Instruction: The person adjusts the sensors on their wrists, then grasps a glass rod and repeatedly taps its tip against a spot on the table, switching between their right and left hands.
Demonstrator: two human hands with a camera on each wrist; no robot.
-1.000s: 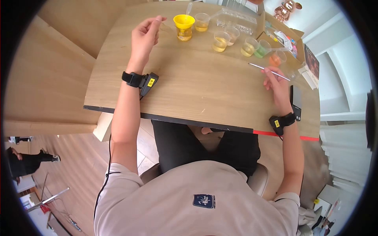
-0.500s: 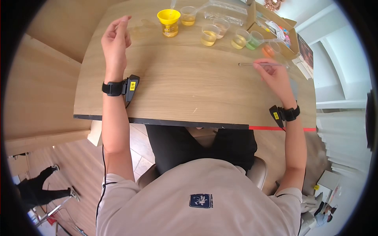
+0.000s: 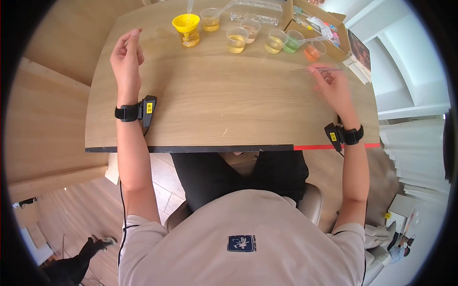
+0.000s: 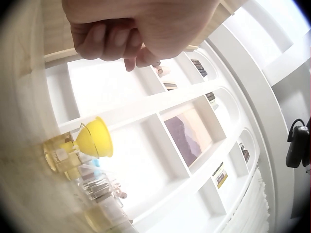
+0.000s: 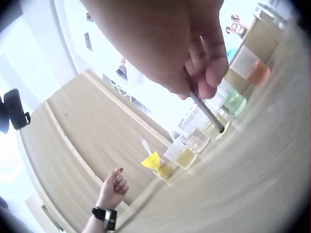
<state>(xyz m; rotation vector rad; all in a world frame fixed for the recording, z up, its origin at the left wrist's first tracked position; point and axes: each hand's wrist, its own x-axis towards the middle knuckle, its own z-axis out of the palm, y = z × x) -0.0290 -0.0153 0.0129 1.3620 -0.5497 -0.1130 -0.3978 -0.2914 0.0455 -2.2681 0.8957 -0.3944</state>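
My left hand (image 3: 127,59) is raised over the left part of the table, its fingers curled and thumb against the index finger; nothing shows in it. To its right, a yellow funnel (image 3: 186,22) sits in a small jar of amber liquid (image 3: 190,39), with a clear stick standing in the funnel. My right hand (image 3: 334,90) pinches a thin metal rod (image 5: 209,113) between thumb and fingers, its dark tip pointing out over the table. Beyond that hand are cups of orange (image 3: 312,52), green (image 3: 291,44) and yellow liquid (image 3: 274,45).
More clear cups (image 3: 236,43) stand along the back of the table (image 3: 205,114). A cardboard box (image 3: 336,50) of small items and a dark-covered book (image 3: 359,50) lie at the right back. Another person's leg (image 3: 76,262) shows at the lower left.
The head view has shifted, so the table things appear further left. My left hand stands further from the funnel than before. The rod has turned to lie nearly level across the view.
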